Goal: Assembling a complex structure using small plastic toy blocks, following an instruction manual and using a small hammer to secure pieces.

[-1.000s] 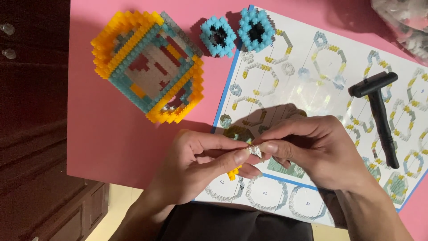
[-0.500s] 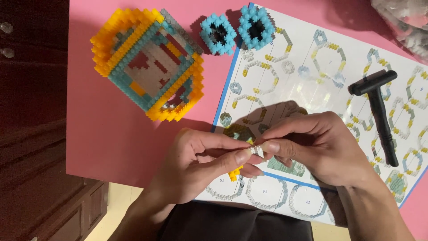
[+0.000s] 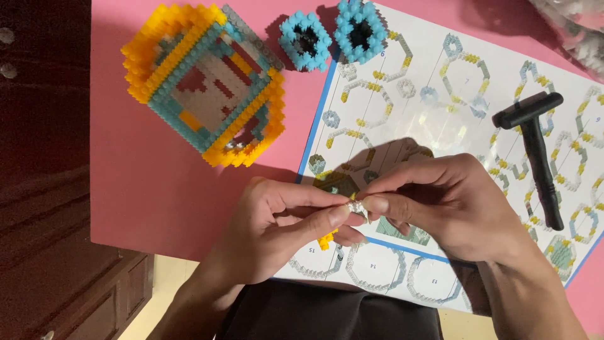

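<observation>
Tiny block piece (image 3: 356, 206) mostly behind fingertips (image 3: 376, 204)

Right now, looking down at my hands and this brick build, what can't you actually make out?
Head view only:
- Small clear piece: pinched between left hand and right hand; fingertips hide its shape.
- Yellow bricks: mostly covered by the left hand.
- Instruction sheet: middle hidden by both hands, right side cut off.
- Plastic bag: cut by the top corner; contents blurred.

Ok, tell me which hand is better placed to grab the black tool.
Right. The right hand lies on the instruction sheet, nearer the black tool; the left hand is farther away. Both pinch a small white piece.
</observation>
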